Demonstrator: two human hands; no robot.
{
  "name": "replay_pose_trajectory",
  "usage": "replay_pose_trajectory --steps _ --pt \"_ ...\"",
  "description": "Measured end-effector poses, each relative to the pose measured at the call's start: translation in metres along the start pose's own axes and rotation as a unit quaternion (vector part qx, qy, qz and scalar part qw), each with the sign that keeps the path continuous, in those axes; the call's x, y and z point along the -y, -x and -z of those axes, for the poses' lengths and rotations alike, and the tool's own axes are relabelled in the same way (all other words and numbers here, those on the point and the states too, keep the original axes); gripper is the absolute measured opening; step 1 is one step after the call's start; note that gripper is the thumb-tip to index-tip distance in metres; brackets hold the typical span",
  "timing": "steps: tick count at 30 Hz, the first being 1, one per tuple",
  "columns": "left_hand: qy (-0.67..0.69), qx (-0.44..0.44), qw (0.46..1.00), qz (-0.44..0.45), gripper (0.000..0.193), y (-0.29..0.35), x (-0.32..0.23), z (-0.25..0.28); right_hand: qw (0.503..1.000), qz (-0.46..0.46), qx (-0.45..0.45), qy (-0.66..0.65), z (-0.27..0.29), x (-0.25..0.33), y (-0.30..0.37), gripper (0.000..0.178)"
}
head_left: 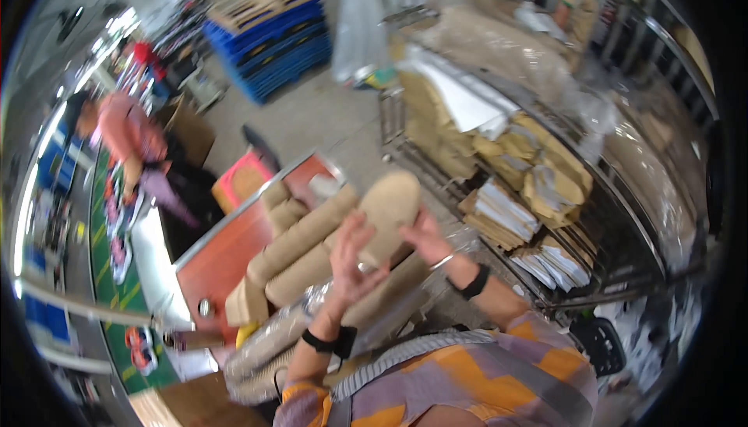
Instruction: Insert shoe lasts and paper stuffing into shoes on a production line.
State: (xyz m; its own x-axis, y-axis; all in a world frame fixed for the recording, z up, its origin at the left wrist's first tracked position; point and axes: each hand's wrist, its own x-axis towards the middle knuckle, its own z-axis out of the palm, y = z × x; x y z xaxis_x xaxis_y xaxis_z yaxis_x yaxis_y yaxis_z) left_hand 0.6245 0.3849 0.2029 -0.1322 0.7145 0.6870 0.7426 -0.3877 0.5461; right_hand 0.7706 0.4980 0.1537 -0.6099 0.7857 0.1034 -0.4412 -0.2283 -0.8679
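In front of me is a tan shoe insole (392,207), or a thin stack of them, tilted with its rounded end up. My right hand (428,240) grips its right edge, the thumb on its face. Beside its lower left edge is my left hand (352,262), fingers spread and slightly blurred; it seems not to hold anything. Long rows of packed tan insoles (300,244) lie just beyond and left of my hands. Plastic-wrapped rolls of similar pieces (273,341) lie below them, close to my left forearm.
The rows rest on a red-topped table (214,263). At the left, a co-worker in pink (128,127) stands by a green conveyor (109,271) with shoes. Blue pallets (273,45) are stacked ahead. To the right, a metal rack (545,287) holds brown paper packs (538,166).
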Motion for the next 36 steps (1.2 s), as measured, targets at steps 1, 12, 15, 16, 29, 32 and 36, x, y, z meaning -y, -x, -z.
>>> replay_pose_trajectory --steps 1,12,15,16,29,32,36 --pt "-0.018 0.006 1.0 -0.013 0.068 0.002 -0.003 -0.016 0.993 -0.037 -0.089 -0.066 -0.027 0.025 0.001 0.073" --pt "0.545 0.238 0.792 0.138 0.065 -0.101 -0.135 -0.006 0.899 0.227 -0.345 -0.147 0.184 0.174 -0.039 0.04" --pt "0.57 0.412 0.702 0.113 0.051 -0.132 -0.18 0.009 0.799 0.393 -0.455 -0.019 0.246 0.253 -0.06 0.06" --pt "0.577 0.415 0.695 0.111 0.051 -0.139 -0.189 0.002 0.744 0.453 -0.487 0.068 0.266 0.283 -0.056 0.061" --pt "0.633 0.291 0.703 -0.142 0.036 -0.156 -0.217 -0.046 0.57 0.325 -0.548 0.519 0.408 0.351 -0.091 0.042" --pt "0.631 0.293 0.706 -0.136 0.039 -0.162 -0.216 -0.046 0.645 0.194 -0.455 0.584 0.414 0.331 -0.099 0.03" --pt "0.611 0.308 0.717 -0.135 0.04 -0.168 -0.216 -0.047 0.68 0.19 -0.462 0.537 0.437 0.326 -0.112 0.029"
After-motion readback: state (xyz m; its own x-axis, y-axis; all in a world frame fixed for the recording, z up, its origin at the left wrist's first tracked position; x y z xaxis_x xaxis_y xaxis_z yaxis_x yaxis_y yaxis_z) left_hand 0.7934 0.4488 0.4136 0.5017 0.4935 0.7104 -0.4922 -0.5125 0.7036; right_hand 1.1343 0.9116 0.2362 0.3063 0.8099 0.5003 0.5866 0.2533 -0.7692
